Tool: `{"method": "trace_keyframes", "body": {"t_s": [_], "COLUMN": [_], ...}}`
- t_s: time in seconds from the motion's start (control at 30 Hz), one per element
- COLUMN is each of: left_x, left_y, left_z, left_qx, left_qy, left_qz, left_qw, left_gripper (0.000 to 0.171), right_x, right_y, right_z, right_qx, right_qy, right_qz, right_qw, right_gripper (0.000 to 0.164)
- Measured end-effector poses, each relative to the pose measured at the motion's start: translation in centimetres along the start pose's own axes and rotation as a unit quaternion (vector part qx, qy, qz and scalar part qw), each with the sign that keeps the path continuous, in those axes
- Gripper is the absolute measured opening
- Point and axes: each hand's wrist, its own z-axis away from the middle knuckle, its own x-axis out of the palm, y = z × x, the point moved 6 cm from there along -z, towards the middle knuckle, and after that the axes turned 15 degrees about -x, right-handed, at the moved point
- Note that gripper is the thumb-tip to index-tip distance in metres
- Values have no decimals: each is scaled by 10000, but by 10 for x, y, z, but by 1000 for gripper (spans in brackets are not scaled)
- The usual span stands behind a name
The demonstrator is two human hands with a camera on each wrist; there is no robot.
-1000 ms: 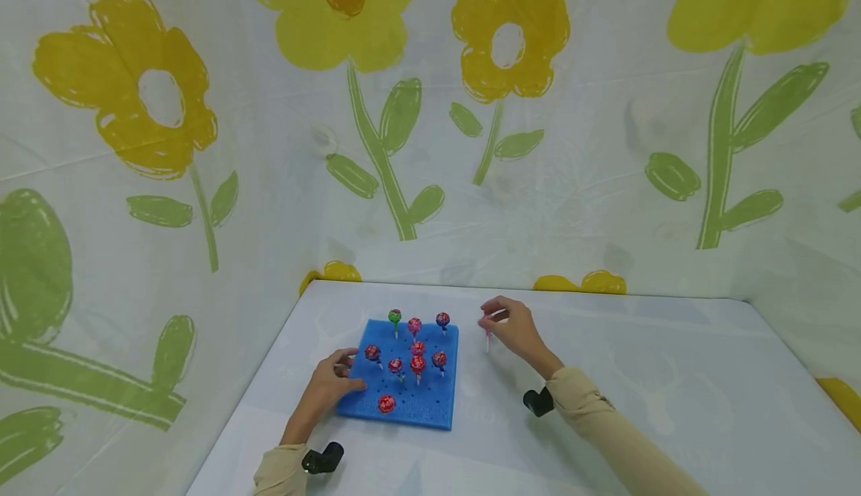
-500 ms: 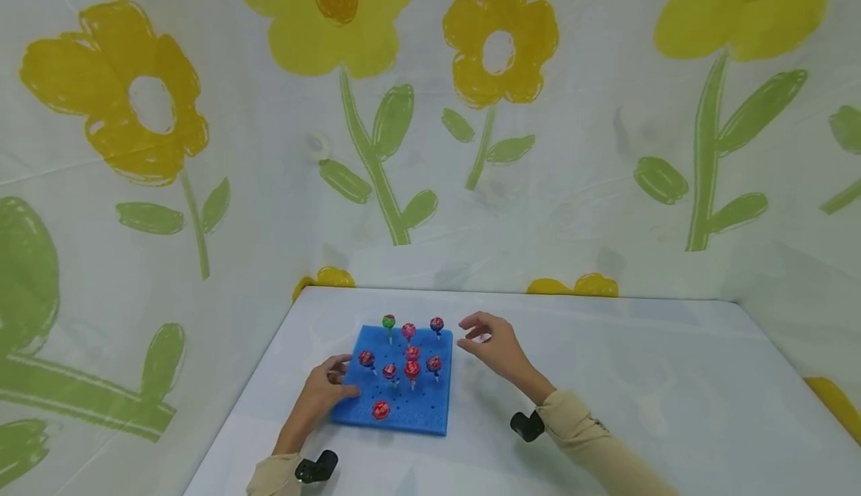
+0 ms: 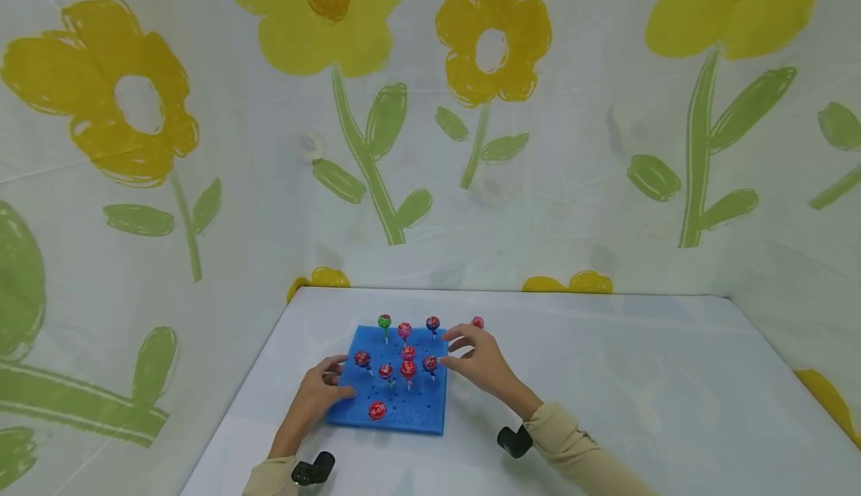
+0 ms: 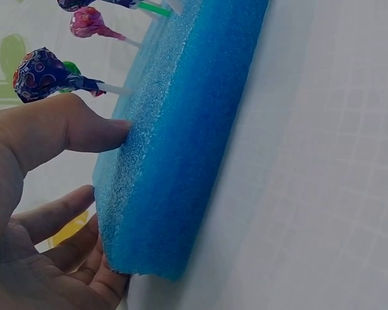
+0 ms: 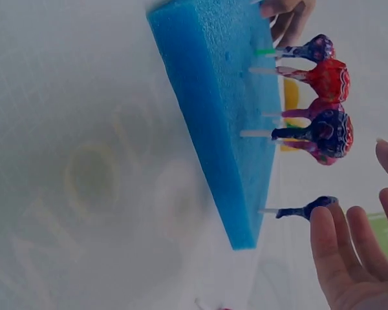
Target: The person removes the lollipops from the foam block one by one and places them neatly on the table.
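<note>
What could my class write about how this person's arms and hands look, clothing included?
The left sleeve and right sleeve are beige and reach the wrists. The left hand and right hand wear no gloves. The left wrist camera and right wrist camera are small and black.

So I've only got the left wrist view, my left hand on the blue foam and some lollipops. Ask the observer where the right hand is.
Observer: The right hand is at the right edge of the foam, fingers up among the heads there.
Operator: Is any lollipop off the foam on that side?
Observer: Yes, a pinkish lollipop shows just beyond the right hand, outside the foam.
Operator: And which one is nearest the person?
Observer: A red lollipop, by itself near the foam's front edge.
</note>
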Motion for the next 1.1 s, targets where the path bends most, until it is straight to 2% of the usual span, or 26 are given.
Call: {"method": "trace_keyframes", "body": {"t_s": [0.2,0.5,0.7,1.1], "left_x": [1,1,1,-1], "left_y": [-4,-4,-3,-1], "left_z": [-5,-5,-5,-2], "left_qx": [-12,-139,-178,-90], "left_qy": [-2,43,-1,4], "left_qz": [88,39,32,69], "left_qw": [10000,9999,9998,9999], "left_gripper": [64,64,65,65], "right_x": [17,38,44,45], "right_y": [-5,-1,3,3], "right_z": [5,15,18,19], "right_qx": [-164,-54,-228,-304], "right_qy": [-109,249,664,841], "right_qz": [-30,-131,-215,-329], "right_qw": [9998,9996,9973,9954], "right_gripper": [33,29,24,23]}}
